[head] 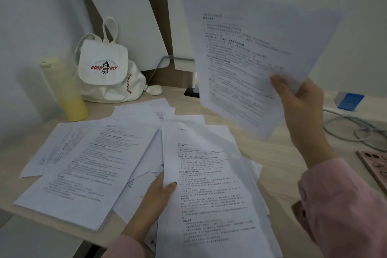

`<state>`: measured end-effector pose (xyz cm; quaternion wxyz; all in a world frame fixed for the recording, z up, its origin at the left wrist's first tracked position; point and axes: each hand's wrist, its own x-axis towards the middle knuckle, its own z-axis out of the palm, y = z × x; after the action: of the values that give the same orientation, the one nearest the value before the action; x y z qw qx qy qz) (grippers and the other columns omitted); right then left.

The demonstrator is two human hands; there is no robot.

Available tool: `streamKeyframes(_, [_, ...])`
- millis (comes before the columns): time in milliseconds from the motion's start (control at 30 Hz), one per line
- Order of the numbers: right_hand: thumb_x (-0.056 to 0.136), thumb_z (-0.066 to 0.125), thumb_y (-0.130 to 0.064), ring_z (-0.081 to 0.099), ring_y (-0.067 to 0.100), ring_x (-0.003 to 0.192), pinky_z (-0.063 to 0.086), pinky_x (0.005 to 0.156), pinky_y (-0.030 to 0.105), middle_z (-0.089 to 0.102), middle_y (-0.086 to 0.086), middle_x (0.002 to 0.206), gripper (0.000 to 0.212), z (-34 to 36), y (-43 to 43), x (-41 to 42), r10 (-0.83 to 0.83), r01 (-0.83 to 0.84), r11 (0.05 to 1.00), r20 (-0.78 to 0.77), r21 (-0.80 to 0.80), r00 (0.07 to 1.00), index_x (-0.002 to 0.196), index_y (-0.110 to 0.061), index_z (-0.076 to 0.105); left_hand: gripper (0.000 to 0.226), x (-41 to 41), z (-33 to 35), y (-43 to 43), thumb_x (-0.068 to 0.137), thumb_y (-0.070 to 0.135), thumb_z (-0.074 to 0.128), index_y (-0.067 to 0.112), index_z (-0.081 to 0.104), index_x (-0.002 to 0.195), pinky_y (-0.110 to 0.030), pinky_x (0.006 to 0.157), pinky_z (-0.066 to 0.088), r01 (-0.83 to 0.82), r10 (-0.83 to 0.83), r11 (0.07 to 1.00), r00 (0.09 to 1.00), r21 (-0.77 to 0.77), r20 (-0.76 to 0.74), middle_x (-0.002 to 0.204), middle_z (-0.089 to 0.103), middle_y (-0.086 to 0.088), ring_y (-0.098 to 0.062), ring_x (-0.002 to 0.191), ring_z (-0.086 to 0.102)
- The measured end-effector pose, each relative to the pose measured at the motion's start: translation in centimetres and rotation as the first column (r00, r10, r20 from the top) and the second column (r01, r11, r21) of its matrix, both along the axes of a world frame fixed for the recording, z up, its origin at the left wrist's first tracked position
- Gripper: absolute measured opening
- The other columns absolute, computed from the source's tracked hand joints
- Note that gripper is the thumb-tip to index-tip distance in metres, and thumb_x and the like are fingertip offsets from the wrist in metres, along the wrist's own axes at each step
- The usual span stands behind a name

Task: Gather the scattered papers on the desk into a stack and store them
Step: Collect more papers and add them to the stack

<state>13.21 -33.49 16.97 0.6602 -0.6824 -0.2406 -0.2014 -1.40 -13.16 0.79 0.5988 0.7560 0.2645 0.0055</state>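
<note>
Hands first: the right hand (297,100) pinches raised sheets (251,65) by their lower edge; the left hand (156,195) grips a thick bundle (209,184) over loose papers (83,163) on the desk (282,165). Light, floppy, probably slippery: best held at the edges.

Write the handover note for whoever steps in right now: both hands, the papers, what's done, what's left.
Right hand: raised above the desk, gripping a few printed sheets by their lower edge.
Left hand: thumb pinching the left edge of the growing stack at the front of the desk.
Loose papers lie fanned out on the left, more behind the stack.
Done: part gathered.
Left: add the raised sheets, collect the loose ones, square up, store. No storage spot is evident.
</note>
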Motion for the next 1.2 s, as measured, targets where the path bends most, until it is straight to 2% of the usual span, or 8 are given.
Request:
streamKeyframes(167, [0.089, 0.059, -0.017, 0.07, 0.01, 0.091, 0.057, 0.074, 0.021, 0.073, -0.01, 0.099, 0.016, 0.6, 0.1, 0.6, 0.239, -0.203, 0.961, -0.199, 0.186, 0.95, 0.103, -0.021, 0.066, 0.03, 0.1, -0.3, 0.3, 0.094, 0.015, 0.047, 0.025, 0.055, 0.121, -0.018, 0.072, 0.048, -0.015, 0.015, 1.0, 1.0, -0.008, 0.007, 0.114, 0.064, 0.005, -0.006, 0.095, 0.06])
streamKeyframes(333, [0.089, 0.059, -0.02, 0.073, 0.013, 0.078, 0.058, 0.062, 0.025, 0.076, -0.006, 0.089, 0.012, -2.3, -0.4, 2.2, 0.295, -0.248, 0.955, -0.436, 0.162, 0.85, 0.095, -0.021, 0.069, 0.024, 0.9, -1.0, 0.5, 0.094, 0.005, 0.049, -0.01, 0.06, 0.11, -0.033, 0.08, 0.051, -0.099, 0.1, 0.995, 0.994, 0.005, -0.037, 0.124, 0.056, -0.028, -0.04, 0.111, 0.056])
streamKeyframes(433, [0.09, 0.057, -0.02, 0.073, 0.02, 0.077, 0.058, 0.066, 0.034, 0.075, 0.001, 0.093, 0.017, -5.6, -0.5, 2.9, 0.208, -0.241, 0.97, -0.578, 0.02, 0.789, 0.103, -0.014, 0.067, 0.019, 0.5, -0.8, 0.4, 0.092, 0.014, 0.056, 0.018, 0.065, 0.107, -0.014, 0.062, 0.051, -0.06, 0.061, 0.997, 0.998, -0.044, 0.016, 0.11, 0.068, -0.004, -0.009, 0.085, 0.068])
streamKeyframes(533, [0.092, 0.054, -0.018, 0.068, 0.03, 0.089, 0.054, 0.082, 0.046, 0.071, 0.008, 0.099, 0.023, -8.8, -0.5, 3.0, 0.105, -0.203, 0.977, -0.673, -0.069, 0.732, 0.111, -0.01, 0.062, 0.033, 0.3, -0.6, 0.4, 0.094, 0.023, 0.051, 0.027, 0.053, 0.127, -0.019, 0.081, 0.05, -0.04, 0.046, 0.991, 0.998, -0.127, 0.044, 0.12, 0.064, 0.006, -0.006, 0.101, 0.063])
streamKeyframes(700, [0.094, 0.048, -0.017, 0.069, 0.011, 0.073, 0.052, 0.056, 0.023, 0.07, -0.005, 0.083, 0.018, -12.5, 0.4, 2.0, 0.028, -0.228, 0.952, -0.686, -0.204, 0.727, 0.089, -0.018, 0.066, 0.056, 0.7, -0.2, 0.2, 0.096, 0.044, 0.037, 0.018, 0.03, 0.145, -0.037, 0.115, 0.025, -0.124, 0.123, 0.976, 0.992, -0.177, -0.016, 0.148, 0.037, -0.001, -0.019, 0.134, 0.038])
streamKeyframes(900, [0.093, 0.05, -0.021, 0.063, 0.016, 0.092, 0.05, 0.079, 0.034, 0.063, -0.003, 0.105, 0.021, -15.0, 1.7, 1.0, -0.01, -0.29, 0.879, -0.623, -0.379, 0.782, 0.114, -0.02, 0.056, 0.039, 0.3, -0.1, -0.2, 0.094, 0.016, 0.051, 0.017, 0.048, 0.133, -0.016, 0.081, 0.047, -0.02, 0.029, 0.996, 0.995, -0.088, 0.095, 0.11, 0.061, 0.009, -0.006, 0.098, 0.058])
streamKeyframes(1100, [0.082, 0.068, -0.024, 0.069, 0.023, 0.094, 0.055, 0.069, 0.03, 0.065, 0.003, 0.117, 0.054, -13.7, -0.5, 1.0, 0.154, -0.328, 0.942, -0.767, -0.077, 0.623, 0.131, -0.018, 0.044, 0.028, -0.3, 2.6, -0.4, 0.095, 0.022, 0.048, 0.029, 0.052, 0.121, -0.017, 0.082, 0.051, -0.094, 0.108, 0.994, 0.945, -0.06, 0.308, 0.115, 0.065, 0.01, -0.005, 0.103, 0.062])
streamKeyframes(1200, [0.081, 0.065, -0.021, 0.072, 0.023, 0.088, 0.058, 0.063, 0.03, 0.075, 0.0, 0.102, 0.039, -10.9, -1.4, 0.7, 0.325, -0.392, 0.918, -0.686, 0.062, 0.651, 0.12, -0.019, 0.058, 0.027, 0.7, 5.4, -0.7, 0.094, 0.018, 0.049, 0.035, 0.051, 0.114, -0.017, 0.087, 0.049, -0.093, 0.091, 0.996, 0.878, -0.019, 0.469, 0.115, 0.062, 0.014, 0.004, 0.103, 0.058])
